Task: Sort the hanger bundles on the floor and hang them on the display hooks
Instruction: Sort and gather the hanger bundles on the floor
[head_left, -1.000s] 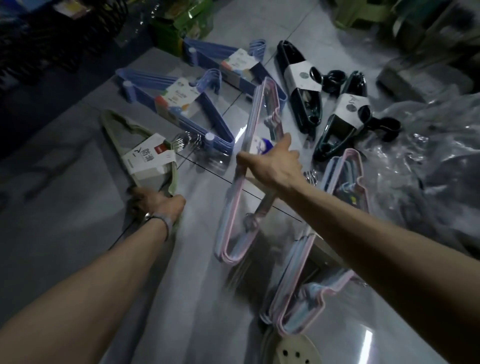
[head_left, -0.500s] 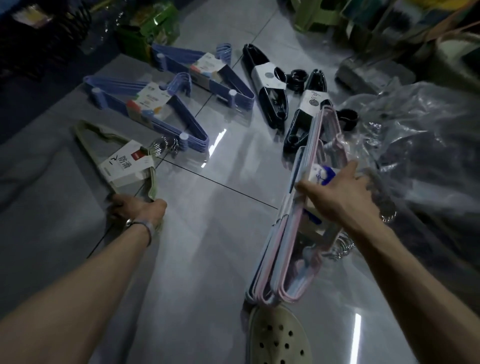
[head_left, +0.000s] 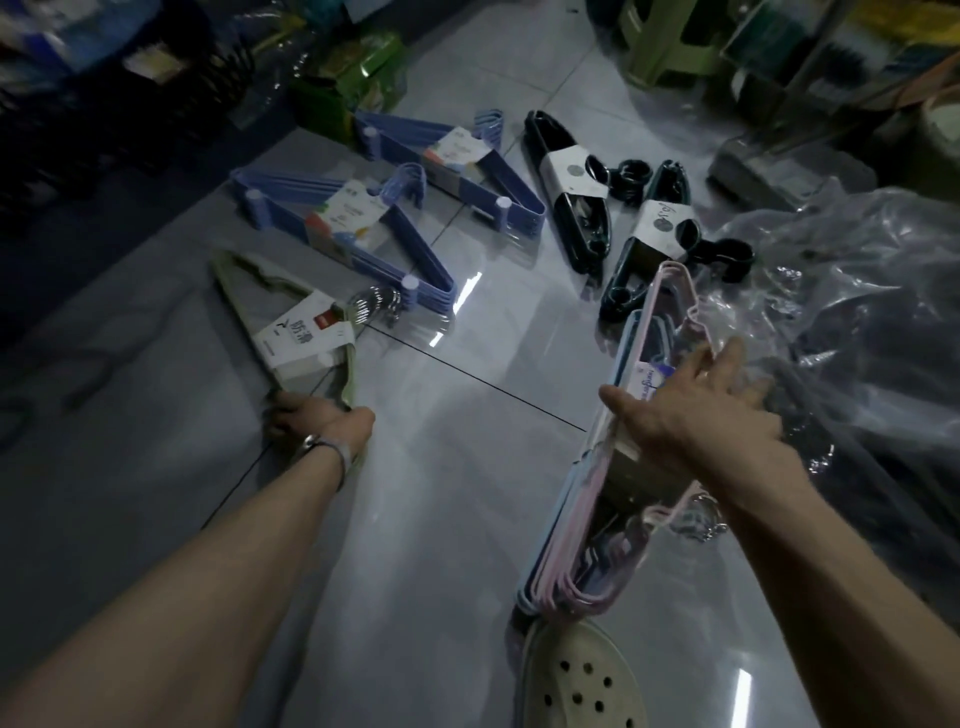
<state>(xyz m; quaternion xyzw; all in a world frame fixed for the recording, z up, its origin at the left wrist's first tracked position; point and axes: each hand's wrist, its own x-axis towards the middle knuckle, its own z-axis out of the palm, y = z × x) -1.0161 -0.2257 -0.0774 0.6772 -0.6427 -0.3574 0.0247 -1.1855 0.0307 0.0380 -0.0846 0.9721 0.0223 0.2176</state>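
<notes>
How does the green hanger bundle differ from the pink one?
The green bundle lies flat on the floor; the pink bundle is tipped up on edge. The left hand grips the green bundle at its near corner; the right hand holds the pink bundle around its middle. The green bundle is one colour; the pink bundle mixes in pale blue. Both carry a paper label.

pale green hanger bundle (head_left: 291, 306) with white label at the left hand (head_left: 317, 423), pink and light blue bundle (head_left: 597, 519) under the right hand (head_left: 691, 410), periwinkle blue bundles (head_left: 395, 244) and glossy black ones (head_left: 576, 208) further out, cream shoe (head_left: 576, 675) with dark holes
</notes>
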